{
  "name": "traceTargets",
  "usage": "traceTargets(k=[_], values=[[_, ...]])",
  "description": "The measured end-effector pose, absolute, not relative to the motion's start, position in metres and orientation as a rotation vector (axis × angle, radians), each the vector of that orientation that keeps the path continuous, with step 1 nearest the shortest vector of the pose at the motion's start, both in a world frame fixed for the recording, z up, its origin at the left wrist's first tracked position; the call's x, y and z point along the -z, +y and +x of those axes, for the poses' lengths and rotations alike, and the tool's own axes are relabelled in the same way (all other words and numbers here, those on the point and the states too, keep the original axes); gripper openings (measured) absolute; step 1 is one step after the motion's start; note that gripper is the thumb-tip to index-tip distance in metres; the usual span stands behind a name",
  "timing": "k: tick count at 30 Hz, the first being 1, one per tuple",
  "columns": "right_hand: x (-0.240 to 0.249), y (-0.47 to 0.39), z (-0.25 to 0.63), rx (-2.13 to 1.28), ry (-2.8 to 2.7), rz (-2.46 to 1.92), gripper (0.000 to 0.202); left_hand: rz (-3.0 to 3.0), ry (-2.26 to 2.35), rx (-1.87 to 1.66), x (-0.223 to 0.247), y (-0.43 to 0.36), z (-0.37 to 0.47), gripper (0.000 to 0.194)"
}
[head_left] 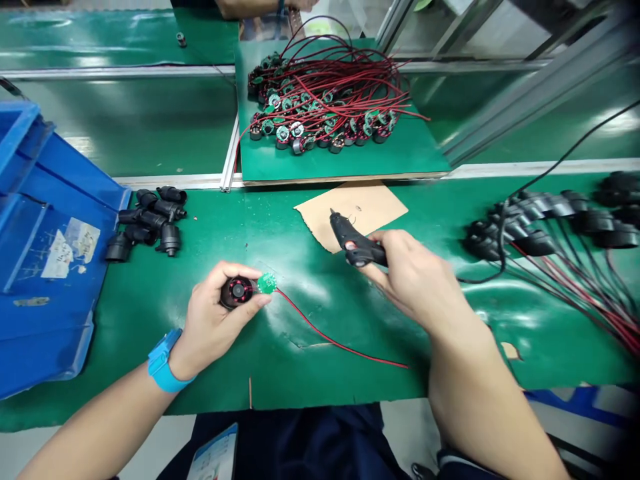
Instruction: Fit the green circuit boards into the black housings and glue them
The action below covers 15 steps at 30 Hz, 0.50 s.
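My left hand (pixel 213 310), with a blue band at its wrist, grips a small round motor (pixel 237 291) in a black casing. Thumb and forefinger also hold a little green circuit board (pixel 267 283) at the motor's side. From the board a red wire (pixel 340 343) trails to the right across the table. In my right hand (pixel 417 280) is a black glue gun (pixel 357 243), its nozzle pointing up and left. That nozzle is over a piece of tan cardboard (pixel 320 210), apart from the motor and board.
A blue bin (pixel 45 267) stands at the left beside several black plastic fittings (pixel 150 220). On a raised green board (pixel 345 163) lies a heap of wired motors (pixel 320 113). More black parts with wires (pixel 530 227) sit at the right, near the black cord (pixel 550 167). Another person's arm (pixel 250 7) shows behind.
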State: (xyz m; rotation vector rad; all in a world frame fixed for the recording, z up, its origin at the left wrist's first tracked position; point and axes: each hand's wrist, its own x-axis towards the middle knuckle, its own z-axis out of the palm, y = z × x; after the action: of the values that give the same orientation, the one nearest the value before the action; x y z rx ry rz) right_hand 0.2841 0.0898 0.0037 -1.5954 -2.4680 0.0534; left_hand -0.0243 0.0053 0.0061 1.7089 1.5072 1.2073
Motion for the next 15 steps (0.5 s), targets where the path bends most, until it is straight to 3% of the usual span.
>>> traceTargets(k=[4, 7, 12, 15], values=[[0.002, 0.109, 0.291, -0.101, -2.516, -1.721, 0.05, 1.717, 1.493, -1.248, -0.004, 0.003, -0.026, 0.025], [-0.008, 0.098, 0.274, -0.204, -2.376, -1.572, 0.05, 1.717, 1.443, -1.292, -0.004, 0.002, -0.024, 0.025], [-0.02, 0.056, 0.214, -1.505, -1.872, -0.921, 0.027, 1.778, 1.351, -1.316, -0.003, 0.002, -0.018, 0.025], [-0.016, 0.043, 0.191, -1.841, -1.486, -0.89, 0.022, 1.826, 1.377, -1.23, -0.004, 0.002, -0.015, 0.028]])
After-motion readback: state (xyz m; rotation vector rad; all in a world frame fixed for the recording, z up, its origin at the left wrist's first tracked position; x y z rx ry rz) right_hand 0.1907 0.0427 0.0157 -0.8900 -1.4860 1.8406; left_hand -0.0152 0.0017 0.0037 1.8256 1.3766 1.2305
